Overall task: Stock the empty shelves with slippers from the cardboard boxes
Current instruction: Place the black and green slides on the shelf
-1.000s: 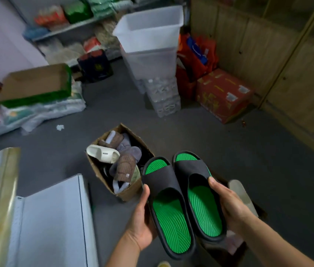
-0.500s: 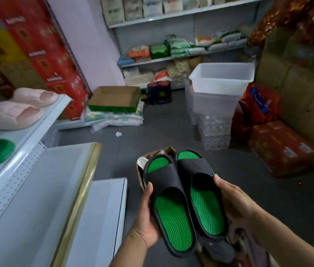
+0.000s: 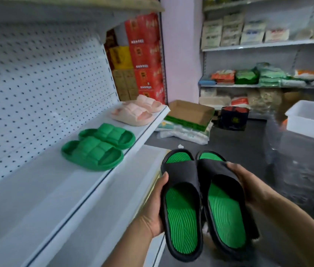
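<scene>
Head view: a black/green slipper pair [image 3: 202, 205] is held lower centre of the frame, the left hand [image 3: 152, 214] curled round the outer edge of one slipper w/ thumb up on the strap, the right hand [image 3: 248, 187] curled round the other's edge, approx. level w/ the white shelf [image 3: 42, 191] at left but not yet over it. Since each slipper is gripped by one edge only, one could be tipped out or dropped to the floor when the pair is swung left. The green pair [image 3: 98, 147] and pink pair [image 3: 137, 110] further along the shelf could be knocked askew if the new pair is set too close.

White shelf [image 3: 42, 189] bare in its near stretch, green slippers [image 3: 98, 147] then pink slippers [image 3: 138, 110] occupying the far stretch, upper shelf [image 3: 71, 6] overhanging.
</scene>
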Tool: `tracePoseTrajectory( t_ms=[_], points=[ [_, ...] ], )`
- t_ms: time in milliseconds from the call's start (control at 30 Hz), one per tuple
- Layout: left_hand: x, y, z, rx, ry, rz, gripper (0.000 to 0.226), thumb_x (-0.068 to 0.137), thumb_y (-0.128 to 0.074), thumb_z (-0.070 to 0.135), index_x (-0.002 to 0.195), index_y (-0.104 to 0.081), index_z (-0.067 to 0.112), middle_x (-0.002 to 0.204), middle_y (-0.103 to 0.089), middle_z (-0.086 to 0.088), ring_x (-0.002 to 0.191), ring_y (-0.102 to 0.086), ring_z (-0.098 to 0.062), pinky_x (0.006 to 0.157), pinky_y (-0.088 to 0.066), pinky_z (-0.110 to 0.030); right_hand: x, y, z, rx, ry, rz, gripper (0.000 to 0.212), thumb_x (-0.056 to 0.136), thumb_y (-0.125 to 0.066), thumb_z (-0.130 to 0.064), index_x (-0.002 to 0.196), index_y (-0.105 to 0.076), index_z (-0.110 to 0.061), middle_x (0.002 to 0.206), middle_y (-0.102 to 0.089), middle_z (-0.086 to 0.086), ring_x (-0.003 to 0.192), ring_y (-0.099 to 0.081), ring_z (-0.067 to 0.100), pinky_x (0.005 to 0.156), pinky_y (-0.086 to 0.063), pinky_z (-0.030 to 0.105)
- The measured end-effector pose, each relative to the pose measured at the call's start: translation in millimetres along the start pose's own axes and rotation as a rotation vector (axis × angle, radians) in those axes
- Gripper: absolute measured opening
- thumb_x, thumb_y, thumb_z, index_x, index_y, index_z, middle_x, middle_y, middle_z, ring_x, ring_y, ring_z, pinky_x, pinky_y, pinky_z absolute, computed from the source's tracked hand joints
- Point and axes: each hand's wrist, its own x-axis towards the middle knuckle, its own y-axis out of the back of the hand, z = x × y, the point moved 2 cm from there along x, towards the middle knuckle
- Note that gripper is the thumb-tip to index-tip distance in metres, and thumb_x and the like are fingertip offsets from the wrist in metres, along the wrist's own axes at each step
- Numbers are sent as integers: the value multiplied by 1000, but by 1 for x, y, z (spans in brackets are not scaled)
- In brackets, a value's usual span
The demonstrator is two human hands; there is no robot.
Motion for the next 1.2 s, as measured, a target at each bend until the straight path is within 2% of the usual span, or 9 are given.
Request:
tracePoseTrajectory(
  t_ms=[100, 267, 433, 533, 667, 733, 833, 1067, 1200],
  points=[
    [-9, 22, 27, -13, -43, 92, 59, 80, -64, 57, 110, -75, 7, 114, -70, -21, 94, -70, -30, 81, -57, -38, 22, -33, -3, -76, 14, -20, 93, 41, -83, -61, 115, -67, -6, 111, -68, 25, 110, -60, 44, 105, -39, 58],
    [-34, 63, 64, -62, -137, 197, 56, 79, -56, 55, 100, -78, 8, 105, -73, -19, 85, -72, -29, 81, -54, -38, 42, -103, -6, -109, 5, -145, 55, 79, -63, -43, 116, -65, -2, 111, -68, 24, 97, -61, 35, 93, -46, 45],
    [-71, 90, 76, -113, -248, 357, 59, 78, -56, 59, 99, -79, 9, 109, -72, -20, 89, -71, -30, 81, -54, -39, 53, -167, -15, -272, -41, -311, 77, 54, -68, -48, 120, -64, -9, 117, -65, 24, 106, -60, 40, 97, -45, 51],
    [-100, 100, 75, -171, -312, 475, 64, 75, -59, 61, 106, -76, 8, 110, -71, -21, 94, -70, -35, 87, -54, -45, 54, -196, -14, -325, -55, -339, 66, 62, -64, -45, 117, -65, -10, 113, -66, 23, 96, -62, 34, 84, -49, 42],
    [-148, 120, 74, -312, -474, 613, 72, 77, -57, 64, 119, -69, 7, 120, -66, -25, 113, -60, -46, 99, -48, -54, 46, -227, -5, -286, -68, -355, 23, 86, -53, -34, 87, -62, -13, 67, -61, 6, 61, -56, 20, 54, -43, 24],
    [-179, 136, 75, -378, -581, 680, 74, 80, -53, 68, 122, -68, 9, 119, -66, -25, 107, -64, -45, 90, -53, -52, 43, -240, 3, -158, -99, -328, 18, 91, -53, -28, 80, -56, -15, 57, -53, 2, 45, -49, 15, 41, -37, 21],
    [-226, 153, 72, -443, -721, 763, 73, 83, -46, 70, 123, -68, 14, 115, -69, -22, 93, -70, -40, 72, -59, -49, 31, -260, 20, -35, -160, -335, 17, 91, -56, -28, 93, -58, -11, 73, -57, 9, 53, -55, 22, 39, -47, 23],
    [-273, 153, 55, -422, -754, 880, 65, 88, -44, 69, 104, -78, 16, 120, -68, -20, 99, -69, -40, 73, -60, -47, -17, -325, 80, 112, -340, -472, 29, 92, -53, -13, 120, -55, -6, 113, -63, 19, 90, -66, 33, 71, -60, 41],
    [-278, 154, 50, -427, -751, 896, 67, 88, -44, 69, 106, -77, 14, 120, -67, -22, 103, -66, -40, 78, -57, -46, -37, -351, 103, 183, -380, -416, 36, 92, -57, -12, 127, -53, -4, 114, -64, 19, 90, -66, 31, 61, -60, 35]
  ],
)
